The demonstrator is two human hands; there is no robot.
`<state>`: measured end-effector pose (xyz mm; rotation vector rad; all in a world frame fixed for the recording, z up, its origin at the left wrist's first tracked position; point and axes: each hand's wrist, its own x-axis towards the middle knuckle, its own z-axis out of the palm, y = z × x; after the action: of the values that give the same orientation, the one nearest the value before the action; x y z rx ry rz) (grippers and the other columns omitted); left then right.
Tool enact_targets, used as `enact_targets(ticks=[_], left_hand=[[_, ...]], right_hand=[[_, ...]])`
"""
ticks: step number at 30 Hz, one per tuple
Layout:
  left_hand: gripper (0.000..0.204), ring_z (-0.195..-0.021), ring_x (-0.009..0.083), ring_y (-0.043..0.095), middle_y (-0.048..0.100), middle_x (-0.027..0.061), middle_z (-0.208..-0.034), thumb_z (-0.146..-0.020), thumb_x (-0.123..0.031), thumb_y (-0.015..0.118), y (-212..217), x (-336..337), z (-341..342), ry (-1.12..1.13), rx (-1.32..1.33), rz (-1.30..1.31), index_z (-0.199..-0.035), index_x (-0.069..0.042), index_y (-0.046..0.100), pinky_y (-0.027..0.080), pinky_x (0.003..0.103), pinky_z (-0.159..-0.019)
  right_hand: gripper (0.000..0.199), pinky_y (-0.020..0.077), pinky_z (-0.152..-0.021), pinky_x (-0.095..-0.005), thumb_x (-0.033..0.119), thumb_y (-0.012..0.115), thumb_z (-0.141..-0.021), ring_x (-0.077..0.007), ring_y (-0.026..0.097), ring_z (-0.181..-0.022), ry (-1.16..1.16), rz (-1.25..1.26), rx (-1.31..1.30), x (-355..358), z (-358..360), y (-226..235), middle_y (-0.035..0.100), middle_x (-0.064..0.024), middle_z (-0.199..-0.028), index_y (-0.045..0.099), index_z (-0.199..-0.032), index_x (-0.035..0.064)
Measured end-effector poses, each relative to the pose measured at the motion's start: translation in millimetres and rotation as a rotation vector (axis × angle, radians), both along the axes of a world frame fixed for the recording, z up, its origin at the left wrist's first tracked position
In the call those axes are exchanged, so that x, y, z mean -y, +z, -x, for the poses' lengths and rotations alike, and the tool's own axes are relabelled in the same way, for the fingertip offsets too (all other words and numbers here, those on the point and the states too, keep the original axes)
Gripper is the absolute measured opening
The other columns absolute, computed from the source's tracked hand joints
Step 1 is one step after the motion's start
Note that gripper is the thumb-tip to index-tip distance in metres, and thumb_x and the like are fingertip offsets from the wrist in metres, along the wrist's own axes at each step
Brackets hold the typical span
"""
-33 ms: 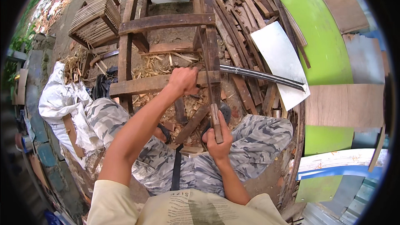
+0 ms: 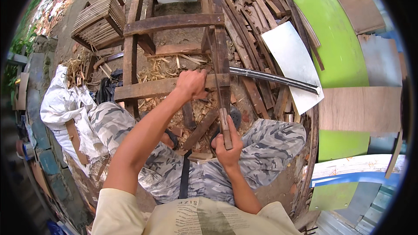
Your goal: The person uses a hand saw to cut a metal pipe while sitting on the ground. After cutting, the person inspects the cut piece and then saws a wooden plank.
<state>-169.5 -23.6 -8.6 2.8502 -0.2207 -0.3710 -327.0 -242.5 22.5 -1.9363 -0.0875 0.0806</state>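
Observation:
In front of me stands a dark wooden frame with two long side rails and crosspieces. My left hand is closed over its nearest crosspiece, towards the right end. My right hand grips the wooden handle of a handsaw. The narrow saw blade points away from me, crossing the right end of that crosspiece beside the right rail. Whether its teeth are inside the wood I cannot tell. Wood shavings lie beneath the frame, and my sandalled feet are below the crosspiece.
A slatted wooden crate stands at the far left. Close to it lies another saw. Scrap wood strips are piled on the right, with a metal bar across a white sheet. A white sack sits by my left knee.

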Motion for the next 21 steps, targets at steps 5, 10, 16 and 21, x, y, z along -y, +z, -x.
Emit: enact_targets(ticks=[5, 10, 16, 21], left_hand=[[0.059, -0.082, 0.0397, 0.072, 0.072, 0.0212, -0.084, -0.070, -0.041, 0.082, 3, 1, -2, 0.027, -0.113, -0.022, -0.106, -0.001, 0.057, 0.058, 0.047, -0.072], [0.057, -0.080, 0.0391, 0.072, 0.072, 0.0202, -0.083, -0.071, -0.039, 0.082, -2, 1, -7, 0.036, -0.077, -0.025, -0.106, -0.001, 0.056, 0.058, 0.048, -0.071], [0.056, -0.083, 0.0388, 0.071, 0.072, 0.0208, -0.086, -0.071, -0.039, 0.081, -3, 0, -2, 0.027, -0.059, -0.004, -0.106, -0.002, 0.056, 0.057, 0.049, -0.072], [0.066, -0.088, 0.0393, 0.070, 0.071, 0.0216, -0.095, -0.079, -0.057, 0.070, 12, 0, 7, 0.002, -0.004, 0.067, -0.111, -0.001, 0.060, 0.055, 0.051, -0.077]], right_hand=[[0.060, 0.0554, -0.075, -0.0312, 0.000, 0.060, -0.086, -0.0233, 0.068, -0.079, -0.021, 0.057, 0.052, 2, 6, 16, 0.071, -0.0204, -0.117, 0.052, -0.145, -0.0047], [0.058, 0.0543, -0.066, -0.0277, 0.000, 0.060, -0.085, -0.0179, 0.072, -0.072, -0.032, 0.100, 0.075, 21, 52, 31, 0.074, -0.0227, -0.114, 0.054, -0.142, -0.0060], [0.059, 0.0540, -0.063, -0.0286, -0.001, 0.062, -0.084, -0.0169, 0.071, -0.067, -0.024, 0.141, 0.091, 33, 77, 22, 0.074, -0.0239, -0.111, 0.055, -0.142, -0.0063], [0.055, 0.0543, -0.068, -0.0282, 0.000, 0.062, -0.087, -0.0156, 0.070, -0.076, -0.059, 0.099, 0.040, 27, 59, 19, 0.075, -0.0204, -0.106, 0.056, -0.140, -0.0074]])
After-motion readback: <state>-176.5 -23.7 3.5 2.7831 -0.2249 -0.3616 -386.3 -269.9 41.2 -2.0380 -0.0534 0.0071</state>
